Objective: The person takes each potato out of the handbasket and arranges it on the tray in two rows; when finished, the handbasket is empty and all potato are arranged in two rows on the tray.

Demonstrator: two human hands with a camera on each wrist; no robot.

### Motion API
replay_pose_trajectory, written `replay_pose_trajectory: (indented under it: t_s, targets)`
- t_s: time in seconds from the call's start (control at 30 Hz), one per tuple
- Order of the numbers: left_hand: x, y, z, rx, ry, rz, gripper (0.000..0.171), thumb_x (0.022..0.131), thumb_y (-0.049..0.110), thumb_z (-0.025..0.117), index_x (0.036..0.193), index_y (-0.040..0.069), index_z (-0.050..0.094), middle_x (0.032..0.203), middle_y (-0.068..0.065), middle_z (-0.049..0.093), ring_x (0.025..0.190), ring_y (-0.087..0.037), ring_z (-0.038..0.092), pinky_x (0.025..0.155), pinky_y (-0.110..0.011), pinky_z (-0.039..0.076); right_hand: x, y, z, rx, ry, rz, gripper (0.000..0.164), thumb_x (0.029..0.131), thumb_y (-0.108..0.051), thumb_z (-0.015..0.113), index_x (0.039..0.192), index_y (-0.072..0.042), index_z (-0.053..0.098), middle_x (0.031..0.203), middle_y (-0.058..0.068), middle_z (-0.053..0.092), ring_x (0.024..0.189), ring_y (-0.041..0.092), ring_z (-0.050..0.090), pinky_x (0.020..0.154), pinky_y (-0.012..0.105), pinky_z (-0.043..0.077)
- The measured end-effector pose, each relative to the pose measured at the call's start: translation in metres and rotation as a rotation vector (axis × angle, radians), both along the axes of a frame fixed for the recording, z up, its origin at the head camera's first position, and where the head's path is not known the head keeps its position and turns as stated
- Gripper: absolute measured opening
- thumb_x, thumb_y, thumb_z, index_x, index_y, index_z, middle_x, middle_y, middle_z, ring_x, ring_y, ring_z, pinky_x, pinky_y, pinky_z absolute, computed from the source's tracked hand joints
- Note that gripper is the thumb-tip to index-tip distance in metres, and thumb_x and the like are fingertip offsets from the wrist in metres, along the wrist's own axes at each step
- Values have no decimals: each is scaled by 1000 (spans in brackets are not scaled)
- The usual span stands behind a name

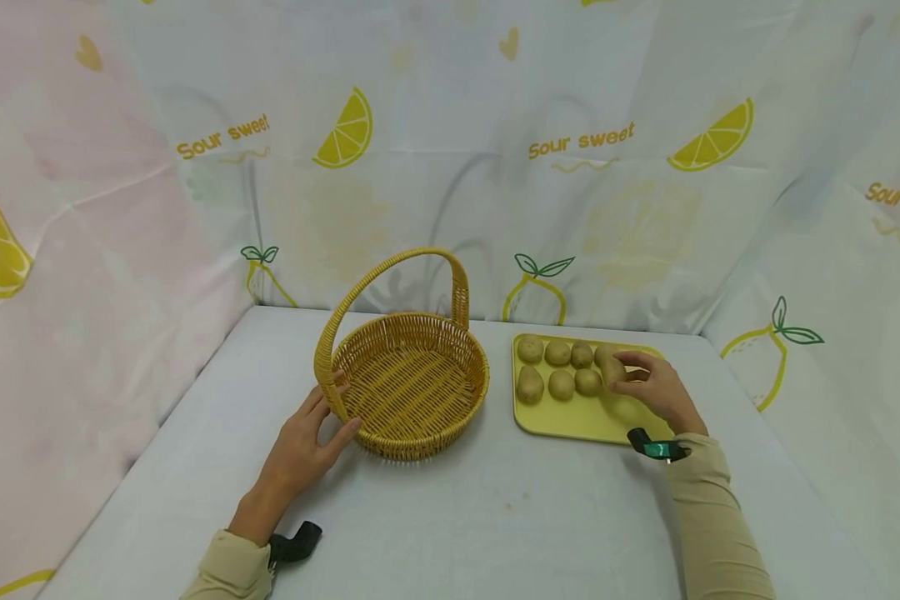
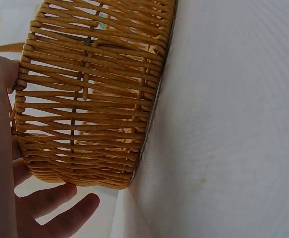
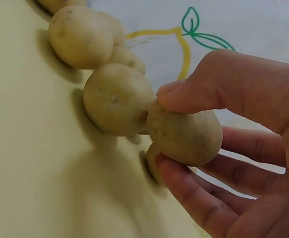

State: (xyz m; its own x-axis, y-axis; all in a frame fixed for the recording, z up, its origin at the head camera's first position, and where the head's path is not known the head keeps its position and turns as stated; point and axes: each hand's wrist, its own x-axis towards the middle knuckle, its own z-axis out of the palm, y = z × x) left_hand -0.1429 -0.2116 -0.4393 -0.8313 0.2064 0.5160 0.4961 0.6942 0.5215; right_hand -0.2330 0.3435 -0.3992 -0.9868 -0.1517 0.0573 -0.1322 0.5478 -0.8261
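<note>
A round wicker basket (image 1: 412, 446) with a tall arched handle stands on the table with a bare woven floor. My left hand (image 1: 294, 457) grips its left side near the foot of the handle. In the left wrist view the thumb lies at the rim of the basket (image 2: 89, 99), with two fingertips extending past the woven wall. On the right, my right hand (image 1: 662, 393) pinches a potato (image 3: 186, 136) between thumb and fingers, above a yellow tray (image 1: 570, 427). Several other potatoes (image 1: 561, 385) lie on the tray in two rows.
A white cloth covers the table (image 1: 450, 525). Behind it and at both sides hangs a fabric backdrop (image 1: 435, 192) printed with lemons and lettering. The tray stands to the right of the basket, a small gap between them. Each wrist wears a black camera mount (image 1: 296, 543).
</note>
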Motion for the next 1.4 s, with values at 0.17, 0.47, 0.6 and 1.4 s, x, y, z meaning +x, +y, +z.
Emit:
replay_pose_trajectory:
  t_s: [0.17,0.47,0.6,1.4]
  targets:
    - [0,0,-1,3,-1,-1,59,97,25,75,148,2,55,160,-13,43,144,-34,43,106,-60,42,1,3,-6,-1,1,-6,61,94,-10,79,145,9,53,147,28,52,116,42,61,81,23,54]
    - [-1,0,0,10,4,-6,59,97,25,75,149,5,54,159,-13,43,143,-34,44,106,-60,43,-2,3,-14,71,32,-55,62,88,-16,84,140,8,59,139,29,59,113,43,65,83,27,54]
    - [-1,0,0,7,6,-5,60,97,24,75,150,6,54,159,-13,43,143,-34,44,106,-59,42,-3,3,-18,114,66,-71,60,87,-16,85,136,8,62,131,28,64,110,43,66,85,32,52]
    - [6,-3,2,-4,-2,-6,60,97,24,75,150,5,54,160,-13,42,141,-37,45,105,-61,43,2,-5,-15,280,184,-81,49,83,-14,87,117,15,68,98,22,73,95,42,68,85,50,54]
